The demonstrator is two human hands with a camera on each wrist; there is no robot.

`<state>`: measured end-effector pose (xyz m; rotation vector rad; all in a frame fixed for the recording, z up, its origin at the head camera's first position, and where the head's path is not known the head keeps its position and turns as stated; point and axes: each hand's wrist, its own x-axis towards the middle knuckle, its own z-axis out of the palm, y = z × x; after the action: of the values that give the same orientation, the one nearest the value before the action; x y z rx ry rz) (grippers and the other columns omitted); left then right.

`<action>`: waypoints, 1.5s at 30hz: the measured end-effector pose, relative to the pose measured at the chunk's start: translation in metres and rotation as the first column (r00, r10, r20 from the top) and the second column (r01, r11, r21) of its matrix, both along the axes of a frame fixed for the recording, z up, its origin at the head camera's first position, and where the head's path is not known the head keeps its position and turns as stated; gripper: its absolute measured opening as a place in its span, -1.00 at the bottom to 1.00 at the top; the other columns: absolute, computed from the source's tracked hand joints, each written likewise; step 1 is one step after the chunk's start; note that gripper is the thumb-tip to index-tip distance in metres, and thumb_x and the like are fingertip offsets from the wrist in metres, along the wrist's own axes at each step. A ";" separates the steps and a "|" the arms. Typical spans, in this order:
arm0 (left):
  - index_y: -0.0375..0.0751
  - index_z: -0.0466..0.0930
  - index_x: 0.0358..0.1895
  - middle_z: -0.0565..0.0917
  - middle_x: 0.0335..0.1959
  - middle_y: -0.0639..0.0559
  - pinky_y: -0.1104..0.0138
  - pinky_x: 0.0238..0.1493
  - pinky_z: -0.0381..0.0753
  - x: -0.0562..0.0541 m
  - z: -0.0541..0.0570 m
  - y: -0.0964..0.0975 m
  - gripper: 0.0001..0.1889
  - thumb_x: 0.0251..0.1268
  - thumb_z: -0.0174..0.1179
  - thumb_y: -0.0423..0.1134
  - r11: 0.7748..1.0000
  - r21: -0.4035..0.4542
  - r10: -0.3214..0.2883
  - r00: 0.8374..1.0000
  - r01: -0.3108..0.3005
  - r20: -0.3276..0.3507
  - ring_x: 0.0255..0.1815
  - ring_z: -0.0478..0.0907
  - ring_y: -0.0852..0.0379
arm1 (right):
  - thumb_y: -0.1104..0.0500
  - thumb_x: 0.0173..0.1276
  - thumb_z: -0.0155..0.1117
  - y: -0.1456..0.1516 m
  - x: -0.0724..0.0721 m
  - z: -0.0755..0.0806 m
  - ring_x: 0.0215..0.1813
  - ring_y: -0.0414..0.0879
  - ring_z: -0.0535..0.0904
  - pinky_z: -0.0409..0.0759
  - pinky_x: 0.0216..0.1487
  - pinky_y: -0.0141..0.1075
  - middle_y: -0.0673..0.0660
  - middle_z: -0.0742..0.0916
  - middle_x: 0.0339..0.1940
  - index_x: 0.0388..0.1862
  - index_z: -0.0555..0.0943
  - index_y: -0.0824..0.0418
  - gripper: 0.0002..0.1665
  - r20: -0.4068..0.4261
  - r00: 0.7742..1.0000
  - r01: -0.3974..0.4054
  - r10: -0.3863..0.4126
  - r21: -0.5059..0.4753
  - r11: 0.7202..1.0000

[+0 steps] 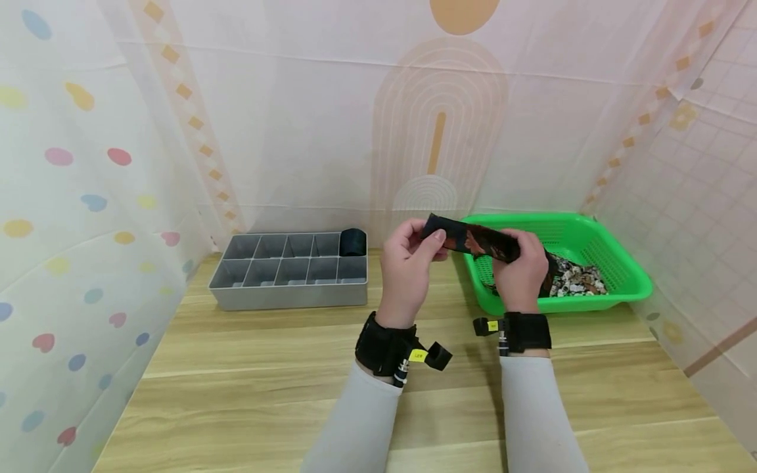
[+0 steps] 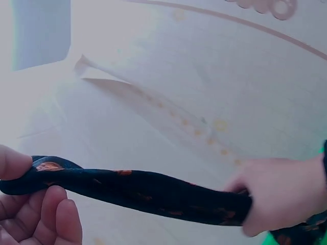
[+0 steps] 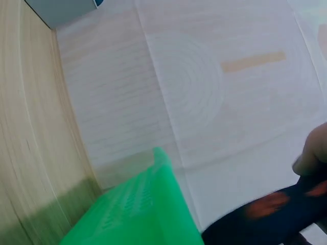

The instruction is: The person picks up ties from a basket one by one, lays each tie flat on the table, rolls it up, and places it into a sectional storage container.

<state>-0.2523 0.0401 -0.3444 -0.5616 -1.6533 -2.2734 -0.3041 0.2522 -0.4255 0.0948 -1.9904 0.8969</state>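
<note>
A narrow strip of dark cloth [image 1: 473, 238] with an orange-red pattern stretches between my two hands above the table, before the green basket. My left hand [image 1: 409, 269] pinches one end between thumb and fingers. In the left wrist view, that end of the dark cloth [image 2: 153, 194] looks folded over. Farther right, my right hand [image 1: 523, 269] grips the strip, and more patterned cloth hangs from it toward the basket. Only a piece of the cloth [image 3: 260, 217] shows low in the right wrist view.
On the left stands a grey divided box [image 1: 290, 295] with two rows of compartments. A dark rolled cloth [image 1: 353, 242] sits in its back right compartment. The green basket [image 1: 627, 263] at right holds black-and-white patterned cloth [image 1: 576, 279]. Printed curtain [image 1: 296, 131] encloses the wooden table [image 1: 248, 387].
</note>
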 end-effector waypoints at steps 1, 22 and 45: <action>-0.50 0.60 -0.04 0.71 -0.25 -0.20 0.39 -0.18 0.75 0.001 0.002 -0.003 -0.85 0.52 0.20 -0.42 1.000 0.021 0.005 1.000 -0.005 -0.004 -0.34 0.71 0.22 | 0.40 0.42 0.38 0.001 0.000 0.000 0.15 0.34 0.61 0.57 0.21 0.12 0.39 0.71 0.07 0.12 0.71 0.32 -0.69 -0.007 1.000 0.017 -0.017 -0.007 1.000; -0.16 0.54 -0.17 0.67 -0.36 0.06 0.37 -0.31 0.75 0.022 0.026 -0.046 -0.90 0.53 0.06 -0.41 0.956 0.289 0.068 0.997 -0.058 -0.023 -0.45 0.67 0.21 | 0.39 0.53 0.24 0.030 0.004 0.001 -0.01 0.34 0.71 0.59 0.13 0.12 0.43 0.81 -0.04 0.08 0.74 0.35 -0.76 0.132 0.985 0.137 -0.115 -0.175 0.975; -0.27 0.64 0.20 0.64 -0.23 -0.08 0.34 -0.36 0.78 0.045 0.041 -0.104 -0.62 0.56 -0.12 -0.51 0.926 0.322 0.249 0.959 -0.196 -0.134 -0.36 0.72 0.12 | 0.32 0.21 0.51 -0.027 -0.017 -0.017 -0.10 0.18 0.71 0.62 0.00 0.07 0.21 0.80 -0.07 0.07 0.71 0.14 -0.58 0.437 0.856 -0.412 0.276 0.253 0.875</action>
<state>-0.2078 -0.0634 -0.3031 -0.4551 -1.1859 -2.1835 -0.3208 0.2257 -0.4425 0.5300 -2.5474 0.8310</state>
